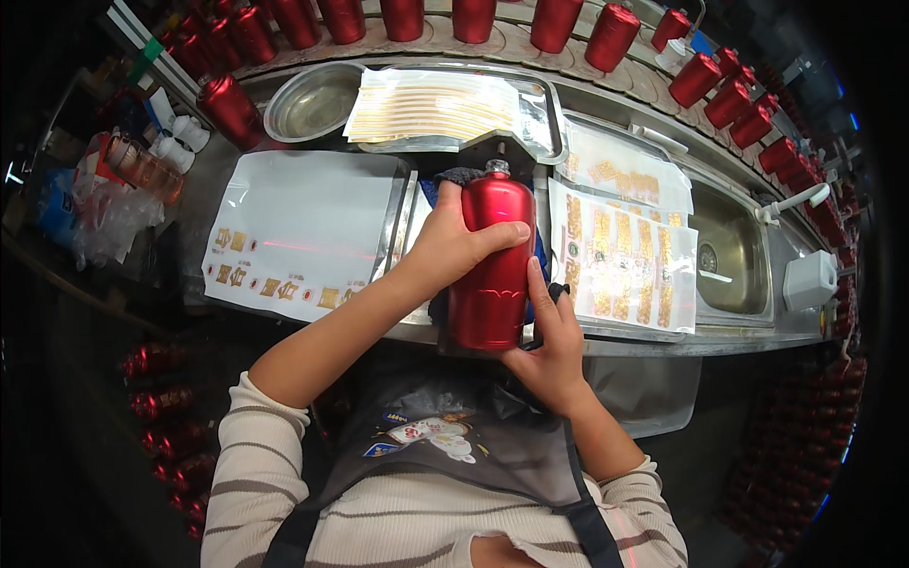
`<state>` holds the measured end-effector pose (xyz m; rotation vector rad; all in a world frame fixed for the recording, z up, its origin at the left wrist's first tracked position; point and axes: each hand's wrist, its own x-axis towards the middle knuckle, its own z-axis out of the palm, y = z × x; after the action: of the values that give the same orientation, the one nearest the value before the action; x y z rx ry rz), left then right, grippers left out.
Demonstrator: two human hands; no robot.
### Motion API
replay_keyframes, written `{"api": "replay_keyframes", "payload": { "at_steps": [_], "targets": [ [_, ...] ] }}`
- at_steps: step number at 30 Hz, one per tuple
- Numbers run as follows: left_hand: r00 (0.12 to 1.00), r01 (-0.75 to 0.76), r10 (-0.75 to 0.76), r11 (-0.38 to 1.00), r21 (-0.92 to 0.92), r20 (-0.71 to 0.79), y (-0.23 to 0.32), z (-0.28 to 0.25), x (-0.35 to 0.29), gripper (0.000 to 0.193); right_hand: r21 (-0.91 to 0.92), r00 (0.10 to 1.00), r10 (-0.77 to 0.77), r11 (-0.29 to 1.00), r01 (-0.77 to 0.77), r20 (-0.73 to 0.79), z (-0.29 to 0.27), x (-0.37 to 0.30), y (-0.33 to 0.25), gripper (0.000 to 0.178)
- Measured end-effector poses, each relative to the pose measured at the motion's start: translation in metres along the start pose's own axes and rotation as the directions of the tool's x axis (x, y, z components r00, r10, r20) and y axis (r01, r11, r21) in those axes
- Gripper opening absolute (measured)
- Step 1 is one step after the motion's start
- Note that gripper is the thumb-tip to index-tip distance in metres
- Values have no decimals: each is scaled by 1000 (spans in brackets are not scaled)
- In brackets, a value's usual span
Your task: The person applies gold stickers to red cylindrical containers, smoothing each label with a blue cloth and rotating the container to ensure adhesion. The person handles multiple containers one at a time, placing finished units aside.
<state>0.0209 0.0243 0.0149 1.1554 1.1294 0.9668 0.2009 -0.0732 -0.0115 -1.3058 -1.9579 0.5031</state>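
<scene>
A glossy red metallic bottle (492,265) with a bare metal neck lies over the middle of the counter, its neck pointing away from me. My left hand (459,237) is wrapped around its upper left side, thumb across the front. Against its lower right side and base presses my right hand (551,346), fingers stretched along it; a small dark item shows by those fingers, too unclear to name. Blue cloth (542,251) peeks out beneath the bottle. To the left lies a white sheet (303,204) bearing gold decals; to the right, decal sheets (625,260) with gold strips.
Behind are a metal bowl (312,106) and a stack of striped sheets (426,106) on a tray. A sink (724,241) with a white jug (810,281) beside it stands right. Several red bottles (473,19) line a curved conveyor (516,47). Plastic bags (118,213) lie far left.
</scene>
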Motion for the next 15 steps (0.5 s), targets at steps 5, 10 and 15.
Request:
{"api": "replay_keyframes", "payload": {
  "at_steps": [5, 10, 15],
  "targets": [
    [997, 11, -2, 993, 122, -74, -4, 0, 30, 81, -43, 999, 39, 998, -39, -8, 7, 20, 13, 101],
    [982, -154, 174, 960, 232, -67, -9, -13, 25, 97, 53, 961, 190, 977, -204, 199, -9, 21, 17, 109],
    [817, -314, 466, 854, 414, -341, 8, -106, 90, 32, 325, 938, 323, 880, -347, 128, -41, 26, 37, 89]
  ]
}}
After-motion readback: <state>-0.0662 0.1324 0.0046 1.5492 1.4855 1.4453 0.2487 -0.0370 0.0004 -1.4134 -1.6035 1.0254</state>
